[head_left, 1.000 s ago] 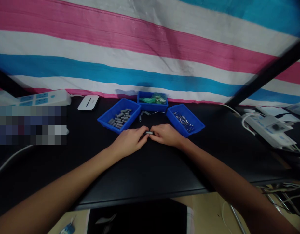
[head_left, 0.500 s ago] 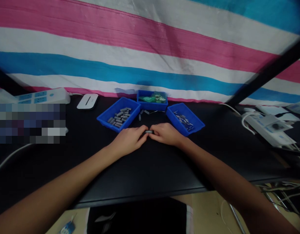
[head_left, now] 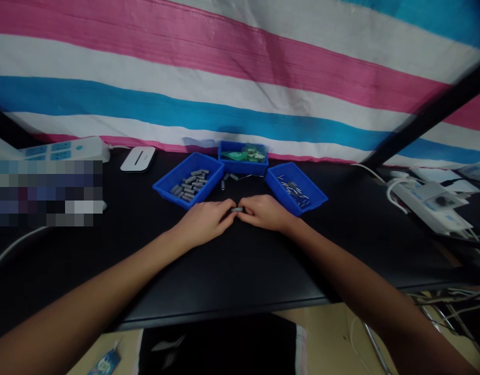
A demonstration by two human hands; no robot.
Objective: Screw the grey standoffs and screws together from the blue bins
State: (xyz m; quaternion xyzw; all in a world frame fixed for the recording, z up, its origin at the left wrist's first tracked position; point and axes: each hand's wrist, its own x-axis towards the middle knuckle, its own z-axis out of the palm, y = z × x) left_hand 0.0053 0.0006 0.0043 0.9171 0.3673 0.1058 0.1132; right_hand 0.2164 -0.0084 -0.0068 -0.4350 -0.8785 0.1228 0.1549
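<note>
Fingertips of both my hands meet at the table's middle around one small grey cylinder [head_left: 237,209], held level between them. My left hand [head_left: 206,220] pinches its left end, and my right hand [head_left: 265,212] pinches the right end. Just beyond my left hand is a blue bin [head_left: 214,179] with several similar grey cylinders [head_left: 191,185]. Behind my right hand, another blue bin [head_left: 317,198] holds thin metal pins [head_left: 292,191]. Between the bins lie a few loose grey cylinders [head_left: 223,184] and thin metal rods [head_left: 244,176].
A third blue bin [head_left: 243,167] with green pieces stands at the back against the striped sheet [head_left: 209,117]. To the left are a white flat box [head_left: 137,159] and a power strip [head_left: 79,148]. White plugs and adapters [head_left: 431,205] with cables sit at the right.
The whole view has shifted slightly as my head moved. Both hands keep the same pinch on the grey cylinder, with hardly any movement.
</note>
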